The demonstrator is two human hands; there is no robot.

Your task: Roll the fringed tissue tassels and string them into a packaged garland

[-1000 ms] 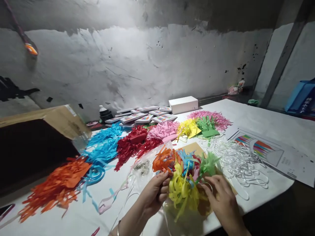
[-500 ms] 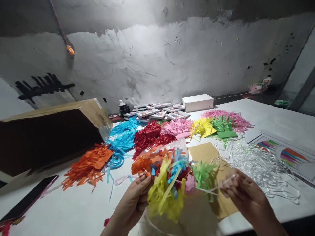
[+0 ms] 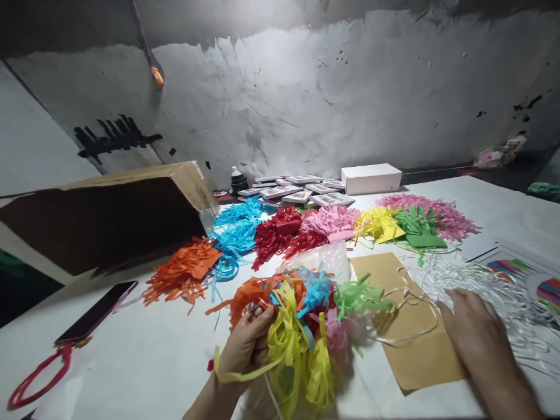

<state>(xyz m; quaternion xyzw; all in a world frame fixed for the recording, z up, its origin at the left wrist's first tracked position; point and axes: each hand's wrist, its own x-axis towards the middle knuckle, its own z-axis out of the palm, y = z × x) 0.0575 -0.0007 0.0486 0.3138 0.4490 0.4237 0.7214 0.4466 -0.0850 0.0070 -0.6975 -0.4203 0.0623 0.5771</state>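
My left hand (image 3: pixel 249 341) is closed on a garland of paper tassels (image 3: pixel 286 338), gripping it near its orange tassel (image 3: pixel 247 297). Yellow, blue, green, pink and dark red tassels hang together to the right of my fingers. From the green end a white cord (image 3: pixel 409 338) runs loosely across a brown paper envelope (image 3: pixel 406 364). My right hand (image 3: pixel 475 332) is open, palm down, at the left edge of a heap of white cords (image 3: pixel 503 303). Its fingertips are partly hidden, so contact with the cords is unclear.
Behind lie tassel piles: orange (image 3: pixel 181 271), blue (image 3: pixel 236 233), red (image 3: pixel 280 230), pink (image 3: pixel 335 219), yellow (image 3: pixel 378 224) and green (image 3: pixel 420 224). A cardboard box (image 3: pixel 196 181), phone (image 3: pixel 96 312), stacked boxed items (image 3: pixel 301 195), white box (image 3: pixel 371 178) and printed sheet (image 3: pixel 511 262) surround them.
My right hand has let go of the white cord and moved right to the cord heap. The garland hangs lower, with its yellow strips spread out. The view has turned left.
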